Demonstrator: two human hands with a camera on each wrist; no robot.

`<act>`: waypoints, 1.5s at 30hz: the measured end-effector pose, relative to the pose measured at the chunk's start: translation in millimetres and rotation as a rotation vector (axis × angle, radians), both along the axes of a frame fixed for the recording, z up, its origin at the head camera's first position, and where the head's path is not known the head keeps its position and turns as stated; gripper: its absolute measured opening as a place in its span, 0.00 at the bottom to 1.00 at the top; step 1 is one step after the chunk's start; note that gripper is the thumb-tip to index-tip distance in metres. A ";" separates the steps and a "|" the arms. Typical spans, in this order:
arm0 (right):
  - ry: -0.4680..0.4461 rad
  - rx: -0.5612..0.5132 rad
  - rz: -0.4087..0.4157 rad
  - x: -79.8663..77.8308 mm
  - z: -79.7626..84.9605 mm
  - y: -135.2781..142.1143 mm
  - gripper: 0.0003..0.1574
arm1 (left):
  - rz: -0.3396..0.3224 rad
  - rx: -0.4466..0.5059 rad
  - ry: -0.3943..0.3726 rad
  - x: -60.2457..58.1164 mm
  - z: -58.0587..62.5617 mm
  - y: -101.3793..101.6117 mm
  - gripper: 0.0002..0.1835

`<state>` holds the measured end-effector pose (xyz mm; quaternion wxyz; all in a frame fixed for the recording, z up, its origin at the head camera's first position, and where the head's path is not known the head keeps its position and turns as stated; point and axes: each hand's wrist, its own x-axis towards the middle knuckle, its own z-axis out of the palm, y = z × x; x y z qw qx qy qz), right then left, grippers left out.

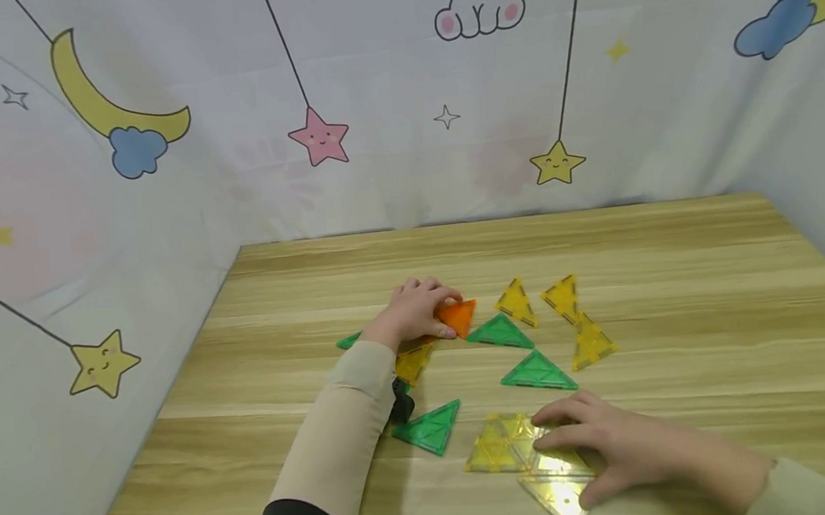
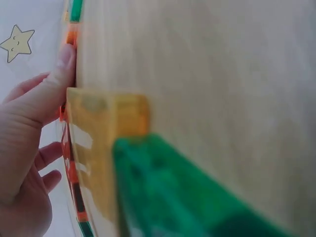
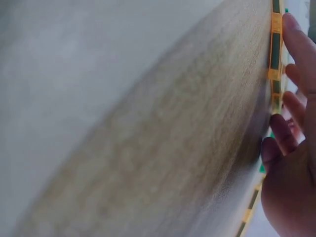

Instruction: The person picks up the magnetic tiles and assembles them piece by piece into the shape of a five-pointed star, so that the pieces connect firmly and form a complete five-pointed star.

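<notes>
My left hand [image 1: 416, 308] reaches to the middle of the table and pinches an orange triangular magnetic tile [image 1: 460, 317] between thumb and fingers. Under that wrist lies a yellow triangle tile [image 1: 415, 363], and a green triangle tile [image 2: 168, 187] looms close to the left wrist camera. At the front right, my right hand [image 1: 615, 442] rests with spread fingers over a group of joined yellow tiles [image 1: 497, 448]. Its thumb touches a larger pale yellow triangle tile [image 1: 556, 497] just below the group, and the palm hides the group's right part.
Green triangle tiles lie around the middle: one beside the orange tile [image 1: 501, 332], one below it [image 1: 538, 372], another nearer the front [image 1: 430, 428]. Yellow triangle tiles [image 1: 517, 302] are scattered to the right. A printed cloth wall [image 1: 408, 187] borders the wooden table [image 1: 705, 287].
</notes>
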<state>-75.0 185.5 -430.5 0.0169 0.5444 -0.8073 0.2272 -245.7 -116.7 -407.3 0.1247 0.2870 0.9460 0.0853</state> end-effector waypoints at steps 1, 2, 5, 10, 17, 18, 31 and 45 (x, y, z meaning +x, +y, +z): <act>0.003 -0.003 0.001 -0.2 -0.3 0.0 0.41 | -0.009 0.003 0.003 -0.1 -0.1 0.7 0.34; 0.006 -0.006 0.002 -0.4 -0.6 0.1 0.41 | -0.015 0.006 0.002 -0.3 0.1 1.4 0.34; 0.017 -0.014 0.004 -0.9 -1.6 0.4 0.41 | -0.035 0.017 -0.019 -0.4 2.0 5.0 0.38; 0.006 -0.008 0.005 -0.7 -1.3 0.8 0.41 | -0.097 0.018 -0.096 -0.2 7.1 14.1 0.40; -0.017 0.005 0.002 -0.2 0.8 0.1 0.40 | -0.110 -0.049 -0.145 3.1 10.8 18.0 0.35; -0.023 0.010 0.000 -0.1 1.7 -0.2 0.40 | -0.105 -0.055 -0.146 4.0 11.2 17.6 0.35; -0.209 0.068 -0.152 -25.7 21.7 -12.6 0.38 | -0.067 -0.051 -0.133 14.8 12.8 12.8 0.36; -0.156 0.182 -0.296 -96.1 16.9 -35.6 0.37 | -0.057 -0.077 -0.113 16.6 12.1 13.7 0.36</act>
